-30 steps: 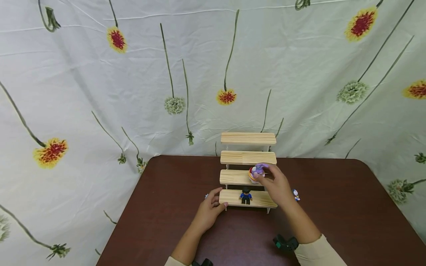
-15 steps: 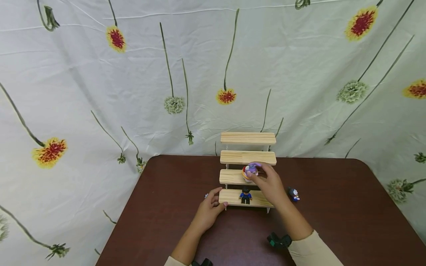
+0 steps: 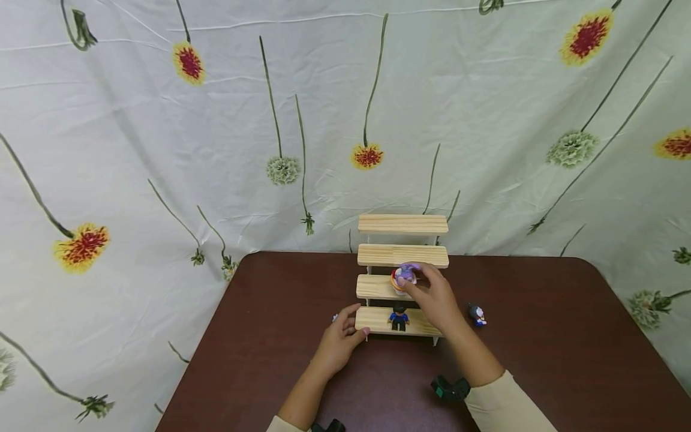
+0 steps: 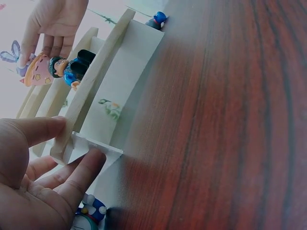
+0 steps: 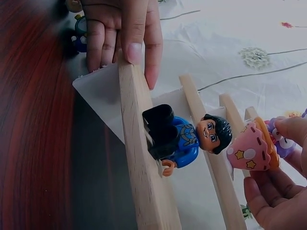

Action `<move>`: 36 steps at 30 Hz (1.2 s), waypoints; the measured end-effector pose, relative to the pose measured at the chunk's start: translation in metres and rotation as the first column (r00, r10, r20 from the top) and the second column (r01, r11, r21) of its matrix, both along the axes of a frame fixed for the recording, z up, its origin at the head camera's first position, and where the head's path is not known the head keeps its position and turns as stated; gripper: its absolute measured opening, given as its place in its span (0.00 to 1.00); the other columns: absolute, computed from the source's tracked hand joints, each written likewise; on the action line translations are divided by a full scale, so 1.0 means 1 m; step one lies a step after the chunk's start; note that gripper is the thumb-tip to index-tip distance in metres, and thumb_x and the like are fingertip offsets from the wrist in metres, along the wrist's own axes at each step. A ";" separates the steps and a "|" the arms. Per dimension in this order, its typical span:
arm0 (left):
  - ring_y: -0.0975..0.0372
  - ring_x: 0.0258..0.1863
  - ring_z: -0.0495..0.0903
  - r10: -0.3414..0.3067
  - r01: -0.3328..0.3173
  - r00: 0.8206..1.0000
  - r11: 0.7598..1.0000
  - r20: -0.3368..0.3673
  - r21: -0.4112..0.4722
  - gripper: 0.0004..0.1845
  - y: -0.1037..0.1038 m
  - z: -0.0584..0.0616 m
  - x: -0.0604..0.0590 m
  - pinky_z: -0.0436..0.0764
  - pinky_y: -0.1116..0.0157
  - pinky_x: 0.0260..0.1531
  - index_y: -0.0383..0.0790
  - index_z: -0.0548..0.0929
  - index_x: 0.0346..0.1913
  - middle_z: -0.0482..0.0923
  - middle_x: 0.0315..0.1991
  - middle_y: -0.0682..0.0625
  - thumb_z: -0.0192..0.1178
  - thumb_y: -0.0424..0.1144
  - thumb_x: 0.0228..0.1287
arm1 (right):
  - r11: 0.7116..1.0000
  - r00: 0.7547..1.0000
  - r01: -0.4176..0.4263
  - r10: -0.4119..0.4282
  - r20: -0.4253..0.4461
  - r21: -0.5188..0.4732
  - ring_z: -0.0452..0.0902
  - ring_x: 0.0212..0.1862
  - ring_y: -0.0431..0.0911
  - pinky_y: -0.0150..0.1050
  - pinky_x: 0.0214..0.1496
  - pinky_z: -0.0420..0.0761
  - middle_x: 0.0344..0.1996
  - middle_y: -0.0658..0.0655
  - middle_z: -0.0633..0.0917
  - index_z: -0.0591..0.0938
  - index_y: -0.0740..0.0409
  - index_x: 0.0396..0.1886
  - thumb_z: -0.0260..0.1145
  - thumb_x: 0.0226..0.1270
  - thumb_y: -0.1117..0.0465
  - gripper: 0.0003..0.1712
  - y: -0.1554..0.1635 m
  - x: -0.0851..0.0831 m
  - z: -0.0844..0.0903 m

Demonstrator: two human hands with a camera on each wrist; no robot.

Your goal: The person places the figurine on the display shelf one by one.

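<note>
The right hand (image 3: 434, 297) pinched a small purple and pink toy figure (image 3: 403, 277) with the fingertips, and the toy was at the second step from the bottom of a wooden stepped shelf (image 3: 402, 259). From the right wrist view, the toy (image 5: 253, 149) had a pink skirt with yellow stars, and it was close to the edge of that step; whether it already stood on the wood could not be told. The left hand (image 3: 339, 345) held the left end of the lowest step, with the thumb on top of the board and the other fingers (image 4: 79, 172) under it, lightly curled around the edge. A figure with black hair and a blue shirt (image 3: 399, 317) stood upright on the lowest step, just below the toy in the right hand. The shelf stood on a dark brown surface (image 3: 540, 360). A small blue and white figure (image 3: 477, 314) lay on the surface to the right of the shelf, apart from it. Another small blue figure (image 4: 91, 211) lay on the surface near the left hand, mostly hidden behind it. Behind the surface hung a white cloth with flowers (image 3: 162, 150).
</note>
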State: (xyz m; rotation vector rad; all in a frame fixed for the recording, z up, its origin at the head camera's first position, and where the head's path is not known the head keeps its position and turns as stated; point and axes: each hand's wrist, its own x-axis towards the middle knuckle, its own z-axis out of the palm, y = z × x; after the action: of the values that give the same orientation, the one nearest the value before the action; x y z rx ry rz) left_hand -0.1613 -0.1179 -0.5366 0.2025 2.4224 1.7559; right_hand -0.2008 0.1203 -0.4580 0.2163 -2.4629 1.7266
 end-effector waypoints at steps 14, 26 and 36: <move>0.52 0.58 0.82 0.004 -0.004 1.000 1.000 0.019 0.004 0.34 0.001 0.002 0.001 0.82 0.54 0.53 0.48 0.67 0.74 0.83 0.58 0.41 0.66 0.49 0.68 | 0.999 1.000 -0.004 0.003 0.024 0.036 0.79 0.62 0.54 0.47 0.60 0.82 0.59 0.59 0.79 0.79 0.54 0.63 0.69 0.70 0.49 0.26 0.002 -0.003 -0.005; 0.52 0.57 0.83 -0.002 0.002 1.000 1.000 0.015 0.008 0.35 0.000 0.001 0.001 0.82 0.55 0.52 0.47 0.67 0.74 0.83 0.58 0.42 0.66 0.49 0.68 | 0.999 0.999 -0.032 0.033 0.019 -0.009 0.79 0.61 0.55 0.45 0.60 0.82 0.61 0.62 0.78 0.77 0.56 0.65 0.69 0.70 0.50 0.28 0.001 0.000 -0.005; 0.52 0.58 0.83 -0.004 0.004 1.000 1.000 0.015 0.008 0.34 0.000 0.001 0.001 0.82 0.55 0.53 0.48 0.67 0.74 0.82 0.59 0.41 0.66 0.49 0.68 | 0.999 0.999 -0.021 0.022 0.029 -0.045 0.80 0.59 0.57 0.29 0.53 0.82 0.61 0.63 0.76 0.75 0.61 0.67 0.70 0.69 0.61 0.28 0.002 0.000 -0.009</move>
State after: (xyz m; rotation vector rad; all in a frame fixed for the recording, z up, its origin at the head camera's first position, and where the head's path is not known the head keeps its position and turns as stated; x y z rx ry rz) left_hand -0.1605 -0.1182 -0.5355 0.1944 2.4028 1.7596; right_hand -0.2013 0.1226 -0.4667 0.2152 -2.4488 1.8038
